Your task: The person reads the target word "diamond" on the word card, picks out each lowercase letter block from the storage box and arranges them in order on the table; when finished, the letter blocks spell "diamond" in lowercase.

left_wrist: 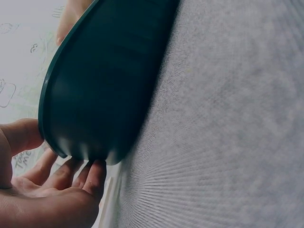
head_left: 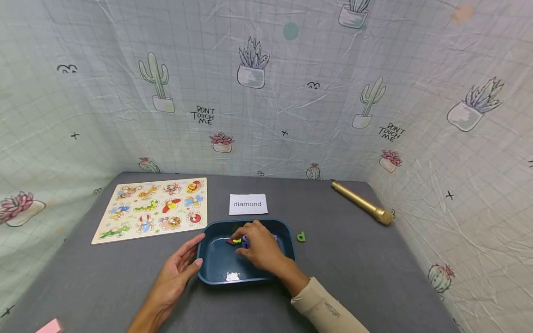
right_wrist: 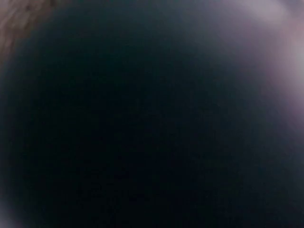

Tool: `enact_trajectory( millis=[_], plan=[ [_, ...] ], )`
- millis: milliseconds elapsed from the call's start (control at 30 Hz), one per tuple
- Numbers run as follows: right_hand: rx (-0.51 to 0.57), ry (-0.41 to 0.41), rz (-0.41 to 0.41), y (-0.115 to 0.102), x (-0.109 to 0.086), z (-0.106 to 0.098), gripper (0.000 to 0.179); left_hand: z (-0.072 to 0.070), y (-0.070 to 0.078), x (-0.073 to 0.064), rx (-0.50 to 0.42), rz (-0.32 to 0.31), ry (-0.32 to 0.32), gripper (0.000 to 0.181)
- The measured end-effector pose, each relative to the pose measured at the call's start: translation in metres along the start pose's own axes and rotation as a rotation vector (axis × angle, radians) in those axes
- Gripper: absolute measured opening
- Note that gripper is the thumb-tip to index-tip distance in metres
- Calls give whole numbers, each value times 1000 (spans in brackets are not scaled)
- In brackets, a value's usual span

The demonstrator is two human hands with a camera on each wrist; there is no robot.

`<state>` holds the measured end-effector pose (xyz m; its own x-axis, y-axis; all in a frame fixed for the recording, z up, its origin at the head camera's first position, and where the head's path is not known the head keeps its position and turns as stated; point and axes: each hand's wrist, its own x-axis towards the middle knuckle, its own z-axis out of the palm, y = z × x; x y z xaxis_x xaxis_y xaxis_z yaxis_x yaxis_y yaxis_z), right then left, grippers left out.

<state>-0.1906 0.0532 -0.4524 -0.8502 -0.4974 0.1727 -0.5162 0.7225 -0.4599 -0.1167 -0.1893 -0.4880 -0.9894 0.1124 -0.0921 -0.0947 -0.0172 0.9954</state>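
Observation:
A dark blue tray stands on the grey table, holding several small coloured letters. My left hand is at its left side, fingertips against the outer wall and thumb at the rim. The left wrist view shows that hand with fingers spread along the wall of the tray. Over the tray's inside reaches my right hand, thumb and fingers apart above the letters, partly hiding them. Beside the tray on the right lies a green letter d. The right wrist view is dark and blurred.
Behind the tray lies a white card reading "diamond". An insect puzzle board is at the left. Toward the back right rests a gold microphone. A pink block shows at the front left. A patterned cloth hangs behind the table.

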Motion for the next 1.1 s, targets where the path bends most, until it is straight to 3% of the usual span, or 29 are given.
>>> enact_trajectory(
  millis=[167, 433, 867, 1100],
  plan=[
    [-17, -48, -39, -2, 4, 6, 30, -1, 0, 0, -7, -1, -3, 63],
    [-48, -90, 6, -5, 6, 13, 32, -1, -1, -1, 5, 23, -2, 62],
    [-48, -99, 3, -5, 6, 13, 33, -2, -3, 0, 2, 34, -6, 64],
    [32, -63, -1, -4, 6, 13, 28, -1, -1, -1, -5, 15, -9, 62]
  ],
)
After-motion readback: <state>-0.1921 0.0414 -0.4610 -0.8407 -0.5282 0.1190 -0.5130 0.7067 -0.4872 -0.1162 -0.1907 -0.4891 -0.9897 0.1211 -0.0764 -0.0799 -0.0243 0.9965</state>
